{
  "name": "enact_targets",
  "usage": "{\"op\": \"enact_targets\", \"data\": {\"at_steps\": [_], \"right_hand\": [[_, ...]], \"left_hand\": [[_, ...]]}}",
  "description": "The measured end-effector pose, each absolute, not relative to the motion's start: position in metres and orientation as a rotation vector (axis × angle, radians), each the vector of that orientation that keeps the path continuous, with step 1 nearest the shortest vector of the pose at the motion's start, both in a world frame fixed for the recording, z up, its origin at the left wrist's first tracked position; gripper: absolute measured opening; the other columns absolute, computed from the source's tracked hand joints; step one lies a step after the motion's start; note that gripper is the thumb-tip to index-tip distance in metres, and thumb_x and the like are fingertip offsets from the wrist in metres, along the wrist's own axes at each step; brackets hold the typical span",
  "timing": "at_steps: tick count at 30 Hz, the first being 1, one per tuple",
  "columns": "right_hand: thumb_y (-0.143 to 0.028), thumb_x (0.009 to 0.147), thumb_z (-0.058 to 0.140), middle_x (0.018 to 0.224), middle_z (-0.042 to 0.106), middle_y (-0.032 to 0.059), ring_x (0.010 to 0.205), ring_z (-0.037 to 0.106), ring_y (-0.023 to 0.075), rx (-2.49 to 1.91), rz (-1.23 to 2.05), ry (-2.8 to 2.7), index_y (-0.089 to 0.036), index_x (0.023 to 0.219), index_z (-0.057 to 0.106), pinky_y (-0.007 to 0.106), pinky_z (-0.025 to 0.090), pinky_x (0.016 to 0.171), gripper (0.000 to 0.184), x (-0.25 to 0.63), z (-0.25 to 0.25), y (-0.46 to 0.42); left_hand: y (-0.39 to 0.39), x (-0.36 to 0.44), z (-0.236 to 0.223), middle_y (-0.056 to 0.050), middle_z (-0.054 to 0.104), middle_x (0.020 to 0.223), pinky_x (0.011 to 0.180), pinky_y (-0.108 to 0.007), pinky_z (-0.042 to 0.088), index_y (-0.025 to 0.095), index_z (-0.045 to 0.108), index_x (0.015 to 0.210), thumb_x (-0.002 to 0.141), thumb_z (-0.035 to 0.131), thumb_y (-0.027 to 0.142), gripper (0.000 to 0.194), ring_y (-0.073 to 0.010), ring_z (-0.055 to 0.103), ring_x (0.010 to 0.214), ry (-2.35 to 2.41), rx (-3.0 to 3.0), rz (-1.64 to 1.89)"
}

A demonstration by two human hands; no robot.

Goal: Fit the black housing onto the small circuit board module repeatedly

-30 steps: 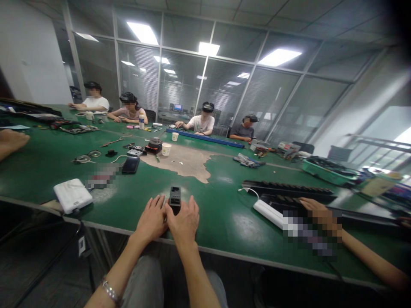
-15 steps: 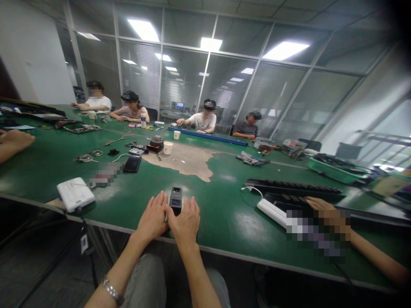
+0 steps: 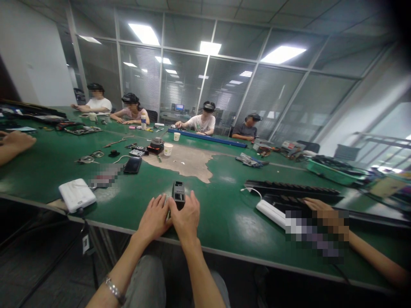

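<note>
The green counter [image 3: 224, 222] has a brown patch [image 3: 192, 166] ahead of the fingers [image 3: 156, 205], with a paper cup [image 3: 168, 149] on it. Left of the fingers lie a white box [image 3: 77, 196] and dark phone [image 3: 132, 166]; well beyond, a long blue bar [image 3: 208, 138]; far right, a green basket [image 3: 335, 173].

Gotta be an office room pulling double duty as an electronics workshop. Office side of it: a framed glass partition [image 3: 141, 77] with blinds along the far side, bright ceiling panels [image 3: 282, 54], a lit screen [image 3: 179, 107] visible through the glass. Workshop side: one big shared green table [image 3: 221, 214] with a worn patch [image 3: 192, 164], people [image 3: 202, 123] in headgear along the far edge, loose gadget parts [image 3: 83, 128] far left, and a heaped green bin [image 3: 337, 172] over on the right.
</note>
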State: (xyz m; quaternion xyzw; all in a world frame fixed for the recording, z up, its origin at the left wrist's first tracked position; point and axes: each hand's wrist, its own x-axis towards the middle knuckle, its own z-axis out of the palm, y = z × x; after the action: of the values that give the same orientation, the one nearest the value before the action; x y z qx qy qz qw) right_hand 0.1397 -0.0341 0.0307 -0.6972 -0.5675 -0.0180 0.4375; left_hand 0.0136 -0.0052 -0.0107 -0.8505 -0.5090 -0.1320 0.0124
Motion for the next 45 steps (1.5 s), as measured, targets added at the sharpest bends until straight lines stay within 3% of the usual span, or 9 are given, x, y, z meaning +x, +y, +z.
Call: {"op": "enact_targets", "data": {"at_steps": [6,22,31,37,41,45], "right_hand": [[-0.054,0.086,0.058,0.137,0.052,0.0253,0.128,0.048,0.0324,-1.732,-0.172,-1.366,-0.009,0.108,0.068,0.044,0.035,0.106,0.051,0.186,0.032,-0.04],[-0.056,0.084,0.059,0.137,0.052,0.0267,0.127,0.048,0.0359,-1.97,-0.203,-1.368,-0.008,0.11,0.068,0.045,0.038,0.102,0.055,0.213,-0.006,-0.052],[-0.067,0.08,0.059,0.14,0.046,0.0321,0.13,0.043,0.0392,-1.998,-0.265,-1.409,0.006,0.132,0.053,0.047,0.033,0.107,0.089,0.223,-0.015,-0.055],[-0.067,0.08,0.059,0.14,0.048,0.0288,0.129,0.045,0.0394,-2.046,-0.238,-1.384,-0.003,0.12,0.064,0.048,0.038,0.102,0.076,0.221,-0.009,-0.057],[-0.059,0.084,0.057,0.142,0.048,0.026,0.13,0.045,0.0387,-2.033,-0.222,-1.38,-0.009,0.107,0.07,0.048,0.04,0.098,0.057,0.219,-0.008,-0.056],[-0.055,0.086,0.057,0.141,0.049,0.026,0.129,0.046,0.0367,-1.966,-0.197,-1.372,-0.009,0.105,0.07,0.046,0.04,0.1,0.052,0.215,-0.001,-0.055]], "left_hand": [[-0.003,0.016,-0.017,-0.017,0.036,0.155,0.117,-0.052,0.022,0.015,0.042,0.146,0.092,0.034,0.07,0.078,-0.0337,0.03,0.144,-1.597,-2.622,-0.52],[-0.002,0.017,-0.019,-0.016,0.037,0.154,0.116,-0.052,0.023,0.016,0.044,0.145,0.092,0.03,0.072,0.079,-0.0336,0.03,0.144,-1.575,-2.607,-0.505],[-0.002,0.018,-0.02,-0.017,0.037,0.154,0.116,-0.054,0.023,0.016,0.045,0.144,0.092,0.03,0.072,0.079,-0.0342,0.031,0.144,-1.567,-2.612,-0.51],[0.0,0.019,-0.021,-0.017,0.038,0.154,0.117,-0.053,0.023,0.013,0.038,0.149,0.091,0.031,0.073,0.083,-0.0333,0.03,0.144,-1.575,-2.607,-0.529],[0.0,0.019,-0.02,-0.016,0.037,0.154,0.116,-0.054,0.023,0.016,0.044,0.145,0.092,0.031,0.071,0.078,-0.0337,0.03,0.144,-1.572,-2.612,-0.52],[0.0,0.018,-0.02,-0.016,0.037,0.154,0.116,-0.054,0.024,0.018,0.045,0.144,0.092,0.032,0.07,0.075,-0.0338,0.031,0.144,-1.57,-2.611,-0.524]]}}
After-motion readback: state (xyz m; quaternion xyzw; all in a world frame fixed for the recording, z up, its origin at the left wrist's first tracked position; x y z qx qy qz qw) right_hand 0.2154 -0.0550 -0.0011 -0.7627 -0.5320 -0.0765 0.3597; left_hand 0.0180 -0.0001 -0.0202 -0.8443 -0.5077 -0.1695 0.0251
